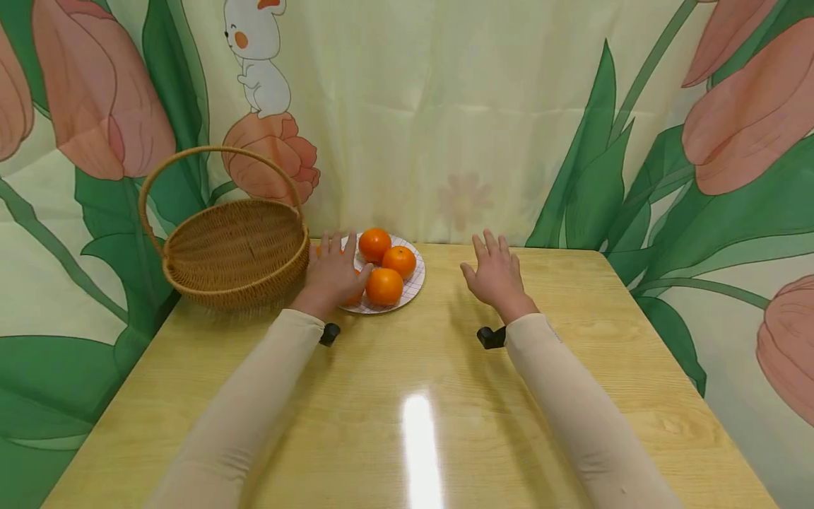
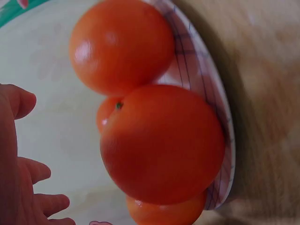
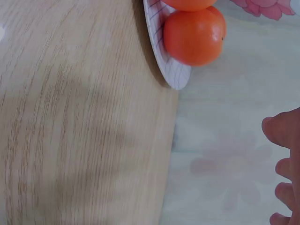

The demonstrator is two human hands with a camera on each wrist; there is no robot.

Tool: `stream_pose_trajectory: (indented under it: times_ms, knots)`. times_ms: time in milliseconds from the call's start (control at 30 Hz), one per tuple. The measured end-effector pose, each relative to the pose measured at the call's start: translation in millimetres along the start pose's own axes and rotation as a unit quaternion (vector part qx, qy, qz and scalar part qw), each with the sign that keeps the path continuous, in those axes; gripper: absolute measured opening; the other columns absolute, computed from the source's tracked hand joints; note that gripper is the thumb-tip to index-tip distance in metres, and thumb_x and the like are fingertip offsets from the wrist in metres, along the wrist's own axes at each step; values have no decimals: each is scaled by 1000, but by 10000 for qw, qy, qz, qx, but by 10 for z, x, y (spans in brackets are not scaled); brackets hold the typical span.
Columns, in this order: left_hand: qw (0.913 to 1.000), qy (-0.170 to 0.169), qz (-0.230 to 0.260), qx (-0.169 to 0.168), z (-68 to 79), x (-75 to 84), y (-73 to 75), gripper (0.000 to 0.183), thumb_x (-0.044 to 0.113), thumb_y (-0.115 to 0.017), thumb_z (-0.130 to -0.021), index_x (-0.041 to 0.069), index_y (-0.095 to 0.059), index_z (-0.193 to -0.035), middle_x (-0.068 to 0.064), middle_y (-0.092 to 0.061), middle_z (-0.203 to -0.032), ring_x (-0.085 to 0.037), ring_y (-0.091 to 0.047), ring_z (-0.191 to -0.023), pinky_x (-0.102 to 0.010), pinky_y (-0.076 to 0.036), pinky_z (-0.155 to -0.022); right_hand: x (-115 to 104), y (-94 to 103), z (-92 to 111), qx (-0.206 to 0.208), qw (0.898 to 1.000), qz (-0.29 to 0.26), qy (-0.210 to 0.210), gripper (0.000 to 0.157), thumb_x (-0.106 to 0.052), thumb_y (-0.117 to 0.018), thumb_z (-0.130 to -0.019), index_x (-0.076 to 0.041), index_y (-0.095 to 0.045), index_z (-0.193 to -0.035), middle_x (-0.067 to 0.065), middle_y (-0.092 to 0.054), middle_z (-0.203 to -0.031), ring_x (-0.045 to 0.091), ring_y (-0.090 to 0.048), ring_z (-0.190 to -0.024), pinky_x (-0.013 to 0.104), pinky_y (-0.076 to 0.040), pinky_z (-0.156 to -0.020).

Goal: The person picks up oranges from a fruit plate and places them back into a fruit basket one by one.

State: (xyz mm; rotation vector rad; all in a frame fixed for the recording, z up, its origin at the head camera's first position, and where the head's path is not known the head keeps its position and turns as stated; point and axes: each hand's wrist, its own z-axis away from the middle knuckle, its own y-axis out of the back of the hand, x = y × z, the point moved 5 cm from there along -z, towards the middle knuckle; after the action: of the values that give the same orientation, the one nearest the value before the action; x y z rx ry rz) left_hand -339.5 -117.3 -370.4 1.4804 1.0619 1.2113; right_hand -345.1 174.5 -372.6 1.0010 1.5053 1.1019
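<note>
A white plate point(image 1: 415, 288) with a thin checked pattern bears several oranges point(image 1: 384, 287) near the back of the table. My left hand point(image 1: 331, 277), fingers spread, hovers over the plate's left side and hides part of the fruit there. In the left wrist view, its fingers point(image 2: 35, 169) are apart from a large orange point(image 2: 161, 144). Right of the plate, my right hand point(image 1: 496, 277) is held over the table with its fingers straight and nothing in it. The right wrist view shows those fingertips point(image 3: 284, 168) away from the plate and an orange point(image 3: 193, 36).
To the left of the plate stands a wicker basket point(image 1: 235, 247) with a tall arched handle point(image 1: 219, 148), close to the table's left edge. A patterned curtain point(image 1: 407, 127) hangs behind the wooden table point(image 1: 381, 396).
</note>
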Motion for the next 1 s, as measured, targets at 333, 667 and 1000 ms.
stream_pose_trajectory:
  times_ms: [333, 667, 1000]
  knots:
    - [9999, 121, -119, -29, 33, -138, 112, 79, 57, -36, -95, 12, -14, -156, -22, -14, -160, -43, -6, -148, -62, -2, -117, -274, -40, 37, 15, 9996, -62, 287, 70, -45, -42, -100, -14, -17, -156, 13, -10, -163, 39, -4, -149, 65, -12, -114]
    - [9997, 229, -50, -96, 101, -317, 201, 76, 52, -36, -97, 11, -15, -156, -22, -13, -160, -43, -3, -148, -63, 1, -116, -465, -127, 23, -15, 9982, -245, 545, 68, -46, -42, -100, -13, -20, -155, 14, -14, -162, 40, -8, -149, 65, -13, -114]
    - [9995, 320, 21, 82, 180, -566, 319, 76, 52, -36, -97, 8, -17, -155, -25, -16, -159, -46, -5, -147, -66, 1, -115, -738, -213, -29, 114, 9950, -525, 846, 69, -47, -47, -98, -12, -26, -154, 16, -19, -160, 39, -14, -147, 65, -16, -114]
